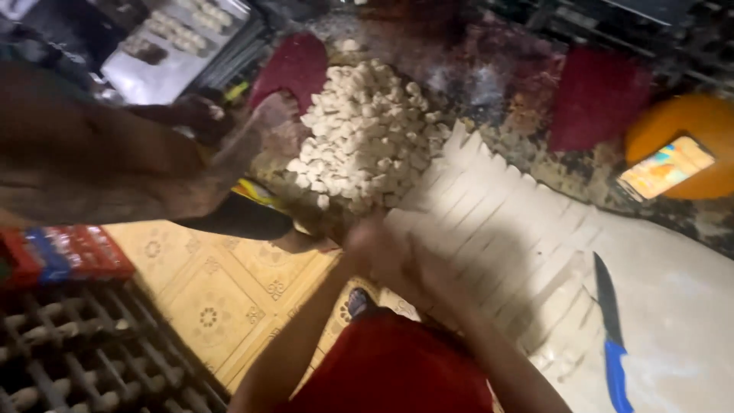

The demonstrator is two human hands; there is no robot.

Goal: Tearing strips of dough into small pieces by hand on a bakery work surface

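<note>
My left hand (368, 246) and my right hand (419, 269) are pressed close together, both blurred. They sit at the near edge of a pale dough sheet (505, 222) that is cut into long strips. The blur hides whether either hand holds any dough. Just beyond the hands lies a heap of small white dough pieces (367, 134). A knife with a black blade and blue handle (610, 325) lies on the uncut part of the sheet, to the right of my right arm.
Another person's leg and bare foot (256, 130) reach in from the left, beside the heap. Nearby are two red cloths (294, 67) (598, 95), an orange stool with a lit phone (667, 164), a tray of dough pieces (180, 34) and a black grid rack (84, 352).
</note>
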